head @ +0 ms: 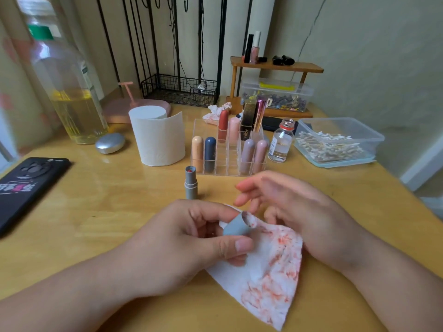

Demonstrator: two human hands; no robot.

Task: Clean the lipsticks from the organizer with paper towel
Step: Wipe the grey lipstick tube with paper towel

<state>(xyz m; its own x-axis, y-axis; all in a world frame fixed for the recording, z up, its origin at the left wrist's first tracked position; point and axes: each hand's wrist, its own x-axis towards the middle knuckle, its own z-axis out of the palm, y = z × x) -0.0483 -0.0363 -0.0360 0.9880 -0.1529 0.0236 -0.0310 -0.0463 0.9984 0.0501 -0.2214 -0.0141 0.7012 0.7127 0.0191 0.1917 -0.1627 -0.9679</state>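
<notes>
One grey cap (236,226), pinched in the left hand (182,236), pointed its mouth rightward into the paper towel (271,271), just under the right hand (299,212), fingers (247,185) loosely spread.

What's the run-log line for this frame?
left hand grips grey cap; paper towel red-stained, pressed into cap mouth; right hand at towel, grip unclear; grey lipstick upright, uncapped, on table
</notes>
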